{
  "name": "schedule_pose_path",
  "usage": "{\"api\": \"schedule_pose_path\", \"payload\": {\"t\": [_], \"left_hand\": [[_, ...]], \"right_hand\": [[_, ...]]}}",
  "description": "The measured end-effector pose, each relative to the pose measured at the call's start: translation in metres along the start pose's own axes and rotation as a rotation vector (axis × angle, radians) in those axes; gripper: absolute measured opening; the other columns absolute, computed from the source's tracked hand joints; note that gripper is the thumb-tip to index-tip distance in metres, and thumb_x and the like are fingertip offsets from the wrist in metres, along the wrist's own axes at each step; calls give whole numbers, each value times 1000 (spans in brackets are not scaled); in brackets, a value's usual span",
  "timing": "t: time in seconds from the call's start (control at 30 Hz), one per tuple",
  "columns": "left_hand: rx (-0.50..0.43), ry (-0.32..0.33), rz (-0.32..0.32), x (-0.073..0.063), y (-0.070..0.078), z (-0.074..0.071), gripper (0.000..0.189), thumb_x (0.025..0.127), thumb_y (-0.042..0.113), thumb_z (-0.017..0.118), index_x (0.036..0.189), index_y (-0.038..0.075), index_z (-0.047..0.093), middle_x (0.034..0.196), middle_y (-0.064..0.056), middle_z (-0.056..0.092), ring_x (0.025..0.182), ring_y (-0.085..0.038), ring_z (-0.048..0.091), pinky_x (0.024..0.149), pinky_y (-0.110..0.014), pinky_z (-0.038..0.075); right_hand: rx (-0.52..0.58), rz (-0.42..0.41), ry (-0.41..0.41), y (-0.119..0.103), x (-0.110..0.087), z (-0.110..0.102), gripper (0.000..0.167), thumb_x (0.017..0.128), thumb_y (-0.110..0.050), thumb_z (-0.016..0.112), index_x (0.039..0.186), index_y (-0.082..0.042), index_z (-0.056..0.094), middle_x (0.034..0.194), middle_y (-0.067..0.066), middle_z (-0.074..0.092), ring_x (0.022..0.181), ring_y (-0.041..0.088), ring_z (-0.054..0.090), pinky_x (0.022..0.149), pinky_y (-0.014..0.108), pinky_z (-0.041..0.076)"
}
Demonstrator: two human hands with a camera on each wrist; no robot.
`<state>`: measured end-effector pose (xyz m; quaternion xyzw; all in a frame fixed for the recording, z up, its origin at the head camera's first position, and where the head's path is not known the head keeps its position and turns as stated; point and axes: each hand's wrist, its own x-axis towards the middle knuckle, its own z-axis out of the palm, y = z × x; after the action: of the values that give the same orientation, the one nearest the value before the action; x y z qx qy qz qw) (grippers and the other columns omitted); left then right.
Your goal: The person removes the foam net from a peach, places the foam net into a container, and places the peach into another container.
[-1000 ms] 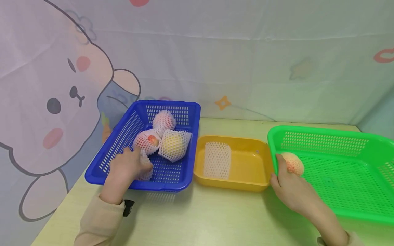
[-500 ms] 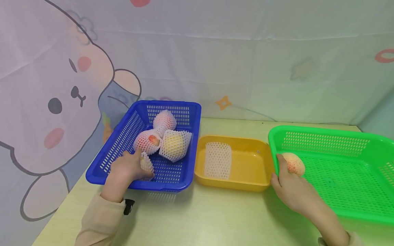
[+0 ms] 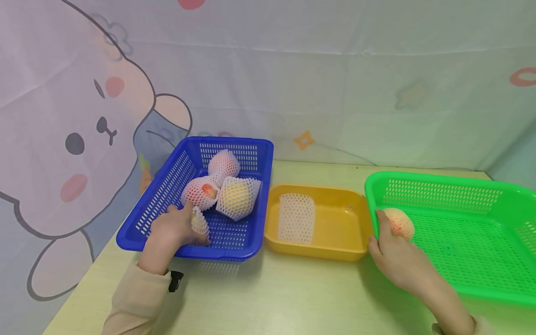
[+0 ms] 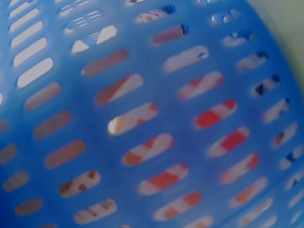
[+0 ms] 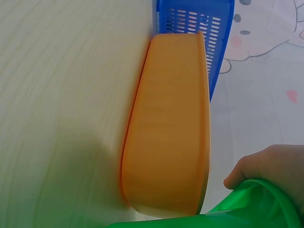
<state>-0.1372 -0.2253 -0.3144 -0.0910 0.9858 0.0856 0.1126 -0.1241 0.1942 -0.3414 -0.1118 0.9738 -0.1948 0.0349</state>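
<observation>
Behind the table [image 3: 268, 298] hangs a big bear-print cloth [image 3: 268, 83]. Next down: green basket [image 3: 481, 242] on the right, blue basket [image 3: 263, 209] on the left, yellow tray [image 3: 335, 228] between. Right hand [image 3: 398, 260] has the green rim pinched, same as a second ago. Left hand [image 3: 169, 228] is in the blue basket, thumb slid lower since then. Flat foam net [image 3: 296, 218] lies in the tray. Bare fruit [image 3: 400, 223] sits by the right hand; the nearest netted fruit [image 3: 201, 225] is in the left's curled fingers, so I'd call it gripped but not lifted out yet.
</observation>
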Motion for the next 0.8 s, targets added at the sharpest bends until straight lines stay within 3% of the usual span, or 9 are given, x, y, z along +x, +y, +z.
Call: {"api": "schedule_pose_path", "payload": {"t": [0.8], "left_hand": [[28, 20, 20, 0, 1, -2, 97, 72, 41, 77, 144, -4, 30, 130, -46, 38, 109, -58, 51, 85, -65, 47]], "right_hand": [[3, 10, -17, -2, -1, -2, 63, 102, -31, 24, 150, 5, 4, 55, 1, 44, 46, 14, 36, 47, 29, 30]]}}
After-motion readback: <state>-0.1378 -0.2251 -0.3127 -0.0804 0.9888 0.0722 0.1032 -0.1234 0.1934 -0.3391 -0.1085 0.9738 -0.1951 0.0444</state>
